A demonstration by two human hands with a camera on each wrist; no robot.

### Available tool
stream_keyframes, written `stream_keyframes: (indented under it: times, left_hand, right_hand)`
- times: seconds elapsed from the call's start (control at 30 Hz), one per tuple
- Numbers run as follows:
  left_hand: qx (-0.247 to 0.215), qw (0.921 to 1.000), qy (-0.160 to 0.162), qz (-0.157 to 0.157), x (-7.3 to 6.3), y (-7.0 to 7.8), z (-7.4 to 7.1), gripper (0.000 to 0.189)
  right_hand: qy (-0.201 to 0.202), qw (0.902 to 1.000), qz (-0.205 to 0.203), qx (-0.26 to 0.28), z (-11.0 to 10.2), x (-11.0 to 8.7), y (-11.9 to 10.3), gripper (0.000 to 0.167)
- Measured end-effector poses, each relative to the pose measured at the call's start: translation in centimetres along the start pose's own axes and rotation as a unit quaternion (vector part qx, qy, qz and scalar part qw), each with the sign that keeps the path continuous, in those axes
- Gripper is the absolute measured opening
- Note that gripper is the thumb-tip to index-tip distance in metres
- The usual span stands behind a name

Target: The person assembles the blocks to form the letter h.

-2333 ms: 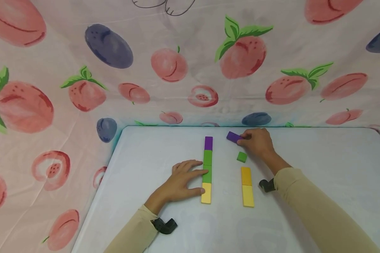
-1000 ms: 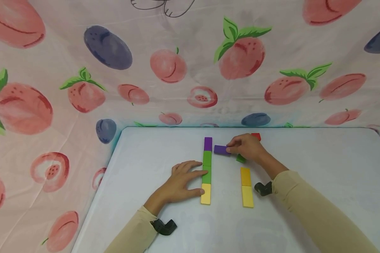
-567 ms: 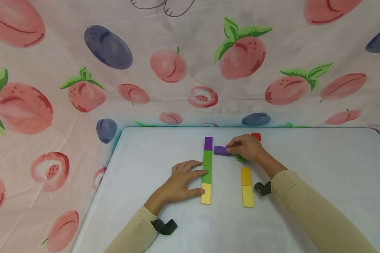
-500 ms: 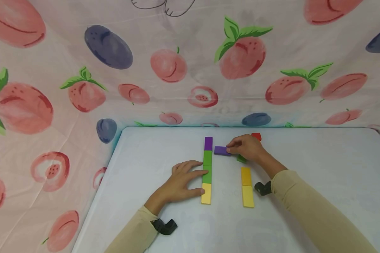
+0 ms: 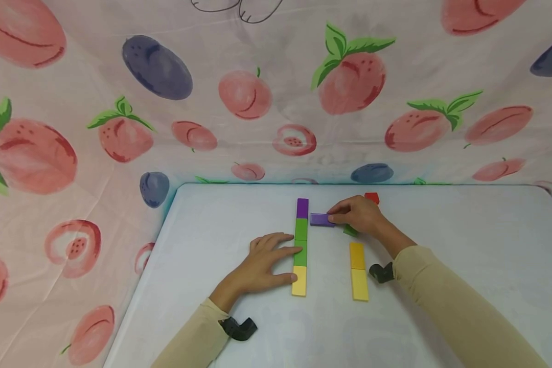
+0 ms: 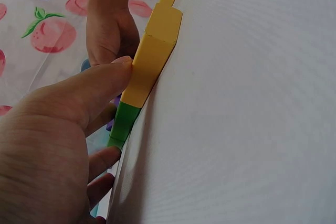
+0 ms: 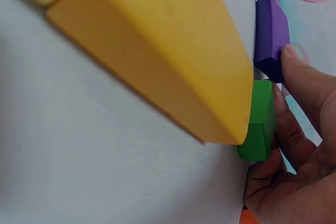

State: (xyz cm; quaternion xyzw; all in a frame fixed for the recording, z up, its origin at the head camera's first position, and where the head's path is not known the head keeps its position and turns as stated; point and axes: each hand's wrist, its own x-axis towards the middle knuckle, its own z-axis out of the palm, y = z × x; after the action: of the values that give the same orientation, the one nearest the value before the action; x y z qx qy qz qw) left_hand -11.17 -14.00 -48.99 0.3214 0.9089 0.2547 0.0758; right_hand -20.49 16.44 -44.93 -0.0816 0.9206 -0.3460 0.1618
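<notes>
Right fingers (image 5: pixel 341 206) pinch purple block (image 5: pixel 319 220) — perhaps touching table (image 5: pixel 464 220).

Left sleeve (image 5: pixel 193 335): plain beige cloth, long, lightly creased, narrowing toward the wrist and ending in a close cuff.
Right sleeve (image 5: pixel 462 304): the same plain beige, smooth along the forearm, with small wrinkles gathered near the cuff.
Left wrist device (image 5: pixel 240 329): black, a bent, elbow-like shape jutting out at the cuff's edge; the shade is too dark to make out markings.
Right wrist device (image 5: pixel 381 273): also black, bent, with a rounded outer end, its inner part hidden by the sleeve.
Left hand (image 5: pixel 262 263): bare from the cuff onward.
Right hand (image 5: pixel 359 212): bare likewise.
</notes>
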Motion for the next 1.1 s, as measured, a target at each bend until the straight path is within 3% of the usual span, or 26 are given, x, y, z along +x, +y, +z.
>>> stream_keyframes:
  times: [0.5,0.83,1.1]
  left_hand:
    - [0.002,1.0000,-0.001,-0.004,0.00,0.06,-0.07,0.061]
    - [0.002,1.0000,-0.003,-0.009,-0.03,0.22,-0.13,0.061]
    - [0.006,1.0000,-0.003,-0.006,-0.04,0.15,-0.06,0.062]
  right_hand:
    - [-0.008,0.9997,0.006,-0.020,0.02,0.20,0.06,0.026]
    - [-0.050,0.9987,0.009,0.004,-0.64,0.43,0.19,0.034]
    - [-0.053,0.9986,0.003,0.008,-0.80,0.40,0.24,0.033]
